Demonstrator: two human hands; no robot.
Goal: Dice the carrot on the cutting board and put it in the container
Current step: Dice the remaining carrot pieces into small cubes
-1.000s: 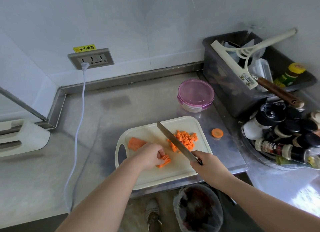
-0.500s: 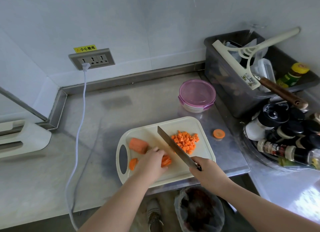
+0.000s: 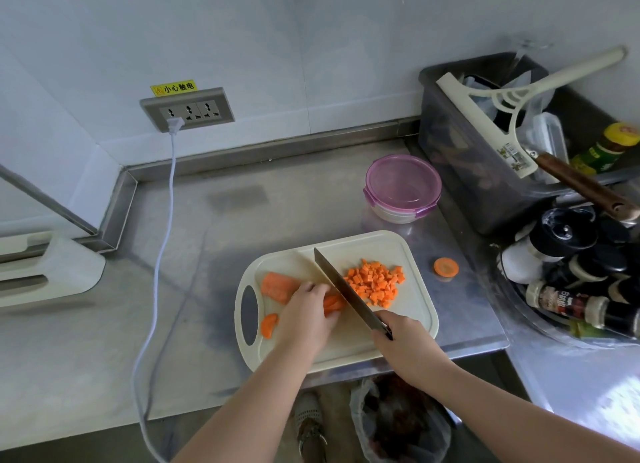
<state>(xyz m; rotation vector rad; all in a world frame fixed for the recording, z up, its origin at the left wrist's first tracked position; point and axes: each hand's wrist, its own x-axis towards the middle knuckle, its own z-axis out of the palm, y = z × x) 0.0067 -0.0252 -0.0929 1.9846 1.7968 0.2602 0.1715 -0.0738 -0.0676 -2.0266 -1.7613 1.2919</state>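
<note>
The left hand [image 3: 304,312] pins carrot strips [image 3: 334,303] on the cutting board [image 3: 381,244], fingers [image 3: 320,291] curled just beside the knife [image 3: 346,291] the right hand [image 3: 405,345] grips. A slip could nick fingertips or knock the diced pile [image 3: 375,282] onto the desk [image 3: 207,289].

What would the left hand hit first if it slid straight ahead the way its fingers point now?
Most likely the blade of the steel knife, just past the orange carrot strips that the left hand holds down. The right hand holds it slanted across the cream cutting board.
</note>
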